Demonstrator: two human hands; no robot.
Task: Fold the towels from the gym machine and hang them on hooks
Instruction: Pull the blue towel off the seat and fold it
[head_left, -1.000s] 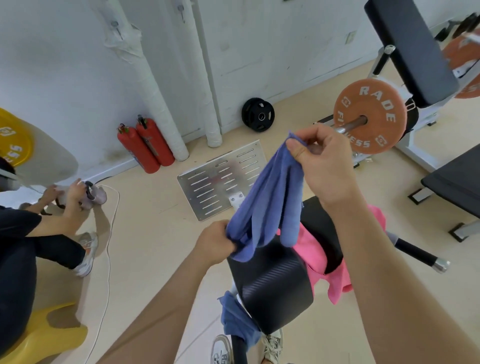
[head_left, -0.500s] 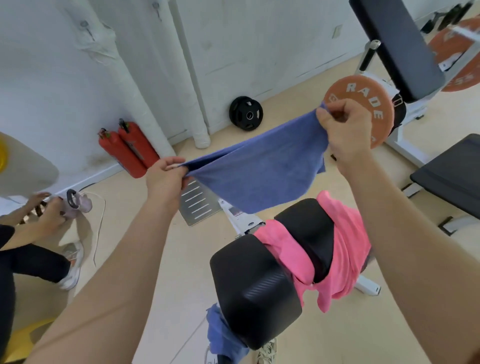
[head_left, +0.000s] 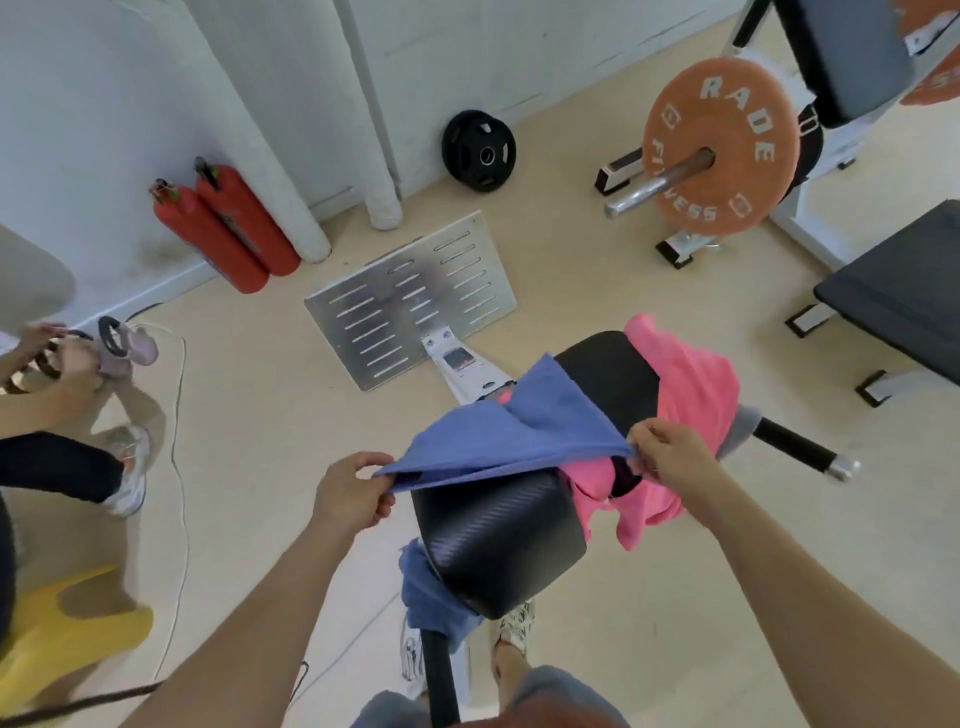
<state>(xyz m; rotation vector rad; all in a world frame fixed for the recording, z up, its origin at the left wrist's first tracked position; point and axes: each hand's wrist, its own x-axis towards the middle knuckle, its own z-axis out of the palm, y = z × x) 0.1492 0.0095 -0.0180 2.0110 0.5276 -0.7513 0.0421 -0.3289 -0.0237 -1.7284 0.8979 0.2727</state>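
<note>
A blue towel (head_left: 519, 436) is stretched flat between my hands, just above the gym machine's black roller pads (head_left: 493, 540). My left hand (head_left: 353, 493) pinches its left edge and my right hand (head_left: 670, 457) pinches its right edge. The far flap of the towel rises and folds over toward me. A pink towel (head_left: 680, 405) is draped over the rear pad, to the right. Another blue towel (head_left: 431, 592) hangs below the front pad. No hooks are in view.
A slotted metal footplate (head_left: 410, 301) lies on the floor ahead. Two red fire extinguishers (head_left: 223, 228) lean on the wall. An orange weight plate (head_left: 722, 150) on a bar and a black bench (head_left: 893, 296) stand right. A person (head_left: 62, 415) sits at left.
The towel went from bunched, to spread wide and high between my hands, to lowered close over the pads with my hands nearer together and the far edge flipping over.
</note>
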